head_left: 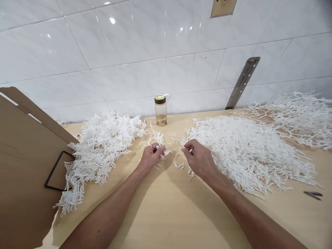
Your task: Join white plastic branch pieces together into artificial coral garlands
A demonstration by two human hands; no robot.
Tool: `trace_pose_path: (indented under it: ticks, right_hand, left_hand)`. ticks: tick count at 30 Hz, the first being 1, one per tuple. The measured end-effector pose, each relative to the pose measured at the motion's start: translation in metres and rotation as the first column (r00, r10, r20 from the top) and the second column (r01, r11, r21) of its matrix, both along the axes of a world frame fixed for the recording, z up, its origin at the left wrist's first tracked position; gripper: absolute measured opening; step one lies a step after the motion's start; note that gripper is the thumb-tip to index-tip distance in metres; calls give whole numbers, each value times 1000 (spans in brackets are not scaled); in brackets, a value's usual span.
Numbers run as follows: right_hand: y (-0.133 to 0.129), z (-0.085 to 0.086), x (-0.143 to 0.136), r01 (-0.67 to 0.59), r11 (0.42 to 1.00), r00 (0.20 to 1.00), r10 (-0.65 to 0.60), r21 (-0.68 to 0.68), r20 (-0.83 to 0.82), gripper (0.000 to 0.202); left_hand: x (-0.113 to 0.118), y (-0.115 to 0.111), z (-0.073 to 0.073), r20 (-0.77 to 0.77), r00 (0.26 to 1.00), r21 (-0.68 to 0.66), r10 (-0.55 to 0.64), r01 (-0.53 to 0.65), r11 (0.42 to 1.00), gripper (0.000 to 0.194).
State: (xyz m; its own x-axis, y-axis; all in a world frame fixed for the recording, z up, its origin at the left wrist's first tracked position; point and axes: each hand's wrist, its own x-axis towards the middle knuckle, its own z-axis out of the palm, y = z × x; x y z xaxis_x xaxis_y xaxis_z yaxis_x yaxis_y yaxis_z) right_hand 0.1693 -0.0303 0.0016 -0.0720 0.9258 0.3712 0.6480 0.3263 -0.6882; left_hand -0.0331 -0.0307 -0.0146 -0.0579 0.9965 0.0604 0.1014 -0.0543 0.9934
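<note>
My left hand (153, 154) is closed on a small white branched piece (158, 138), whose thin twigs stick up and out past the fingers. Just to its right, my right hand (195, 154) has thumb and fingertips brought together at the left edge of a big white pile (249, 152); whatever it pinches, if anything, is too small to make out. Small white scraps (179, 165) lie on the wooden table (166, 214) between and below the hands. A second heap of white branched pieces (103, 145) is left of my left hand.
A bottle (161, 112) with a dark and yellow lid stands by the tiled wall. Cardboard (28, 162) rises at the left, near a black frame (49, 176). Farther right are more white strands (306, 117), small metal snips (313, 195) and a metal bracket (243, 83) against the wall.
</note>
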Motion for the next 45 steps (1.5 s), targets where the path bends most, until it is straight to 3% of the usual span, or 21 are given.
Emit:
trace_pose_path:
  ticks: [3, 5, 9, 13, 19, 26, 34, 41, 45]
  right_hand:
    - [8, 2, 15, 75, 987, 995, -83, 142, 48, 14]
    - [6, 5, 16, 38, 981, 998, -45, 189, 32, 20]
    - [-5, 10, 2, -147, 989, 989, 147, 10, -12, 23]
    - [-12, 7, -11, -273, 947, 960, 279, -172, 12, 29]
    - [-11, 0, -11, -254, 938, 965, 262, -236, -1, 22]
    - [-13, 3, -14, -252, 926, 965, 262, -282, -2, 18]
    - [-15, -4, -17, -341, 939, 936, 343, -44, 82, 13]
    - [-32, 2, -21, -566, 810, 804, 584, -156, 115, 13]
    - [-26, 4, -16, -374, 915, 918, 388, -150, 79, 12]
  left_hand:
    - [3, 0, -3, -30, 999, 11, -19, 20, 1000, 42]
    - [5, -2, -3, -50, 998, 12, -45, 46, 999, 41]
    - [11, -7, -2, -81, 994, 10, -79, 80, 997, 42]
    - [15, -10, -3, -58, 992, -18, -113, 112, 994, 42]
    - [15, -10, -4, -43, 991, -2, -125, 125, 992, 42]
    - [13, -9, -7, -67, 991, 16, -118, 119, 993, 39]
    - [16, -8, -10, -176, 984, 26, -27, 32, 999, 35]
    - [2, 3, -8, -209, 957, 69, 201, -190, 979, 36]
    - [-4, 3, -5, -127, 985, 47, 118, -113, 992, 40]
